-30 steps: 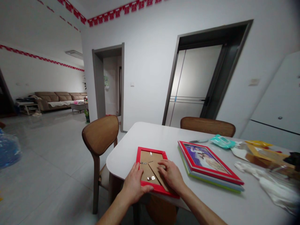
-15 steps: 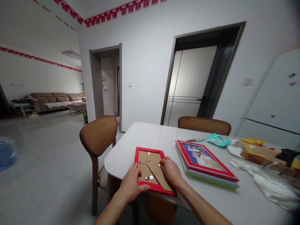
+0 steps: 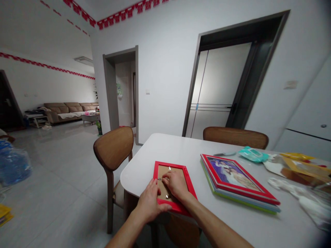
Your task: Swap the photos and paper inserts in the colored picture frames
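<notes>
A red picture frame lies face down near the table's front left edge, its brown backing board showing. My left hand grips the frame's lower left corner, fingers along the left side and thumb on the bottom rail. Over the board, my right hand has its fingers drawn together beside the left metal clip. What those fingertips pinch, if anything, is hidden. More small metal clips show at the board's top and bottom. The right hand covers the area of the slanting stand flap.
To the right lies a stack of picture frames, a red one with a photo on top. Behind it are a knife-like tool and a teal packet. White wrapping and yellow packaging lie farther right. Wooden chairs stand around.
My right hand has moved left across the backing board, from the right clip to near the left one. My left hand keeps its grip on the frame. The view has shifted slightly.
</notes>
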